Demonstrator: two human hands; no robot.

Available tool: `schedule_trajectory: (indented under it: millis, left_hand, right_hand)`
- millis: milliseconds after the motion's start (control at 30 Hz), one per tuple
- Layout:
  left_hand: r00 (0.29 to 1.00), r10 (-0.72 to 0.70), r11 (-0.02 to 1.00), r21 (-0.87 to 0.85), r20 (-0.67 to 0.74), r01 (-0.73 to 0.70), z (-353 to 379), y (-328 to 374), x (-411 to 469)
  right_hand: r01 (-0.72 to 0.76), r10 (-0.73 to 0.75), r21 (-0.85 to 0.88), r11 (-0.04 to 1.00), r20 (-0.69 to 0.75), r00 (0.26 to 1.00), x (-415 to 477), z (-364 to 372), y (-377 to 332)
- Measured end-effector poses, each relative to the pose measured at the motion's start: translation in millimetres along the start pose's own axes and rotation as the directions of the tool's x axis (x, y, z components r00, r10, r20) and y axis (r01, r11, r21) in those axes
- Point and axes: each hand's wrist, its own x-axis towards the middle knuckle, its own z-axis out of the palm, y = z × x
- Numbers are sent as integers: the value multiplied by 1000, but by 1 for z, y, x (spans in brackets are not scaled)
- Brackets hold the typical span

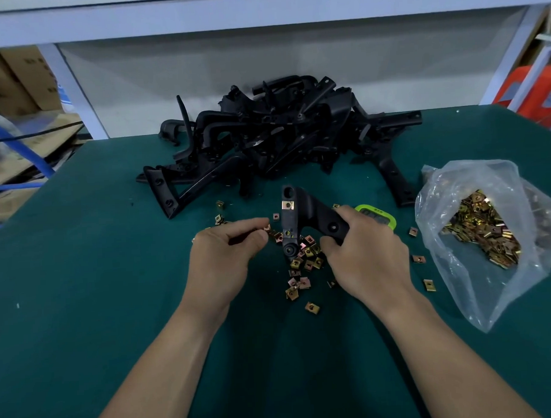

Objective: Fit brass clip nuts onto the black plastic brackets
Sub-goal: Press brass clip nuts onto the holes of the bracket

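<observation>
Bracket: black moulded plastic, angled, two arms. Raised just above the surface, centre, over the loose nuts. Held by the right grip, curled round the lower-right arm near a screw hole; long arm upright, facing the camera. Judged light, stiff, slightly slick. Safe to clamp firmly by a thick arm, clear of the clip seats along the edge.

Fitted nut: brass, already clipped on near the top of the long arm.

Held nut: small brass clip, pinched at the fingertips of the left grip, just beside the bracket's left edge, not yet on. Judged light, springy sheet metal, sharp-edged, easy to drop. Best pinched by the flat sides, open mouth toward the bracket edge, then pushed on squarely.

Loose nuts: scattered on the surface under and between both grips.

Bag: clear plastic, open, right side, stocked with more nuts.

Heap: black brackets piled, far centre.

Green device: behind the right grip, partly hidden, purpose unclear.
</observation>
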Motion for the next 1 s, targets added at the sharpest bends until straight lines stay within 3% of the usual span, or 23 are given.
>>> schedule_trajectory:
  millis: [100, 300, 467, 800, 1000]
  left_hand:
    - [999, 19, 1000, 21, 28, -19, 3, 0, 0]
    - [995, -94, 983, -155, 22, 97, 7, 1, -2]
    - [991, -109, 961, -248, 72, 124, 2, -2, 2]
    - [975, -125, 978, -143, 183, 152, 4, -1, 2]
    - [982, -131, 974, -169, 140, 154, 4, -3, 3]
  right_hand:
    - [2, -2, 1, 1000, -1, 1000, 0, 0, 0]
    - [9, -9, 6, 1000, 8, 1000, 1, 0, 1]
    - [11, -12, 11, 1000, 5, 1000, 1, -1, 1]
    - [28, -28, 46, 999, 7, 1000, 2, 0, 3]
    - [44, -46, 42, 998, 44, 998, 1, 0, 2]
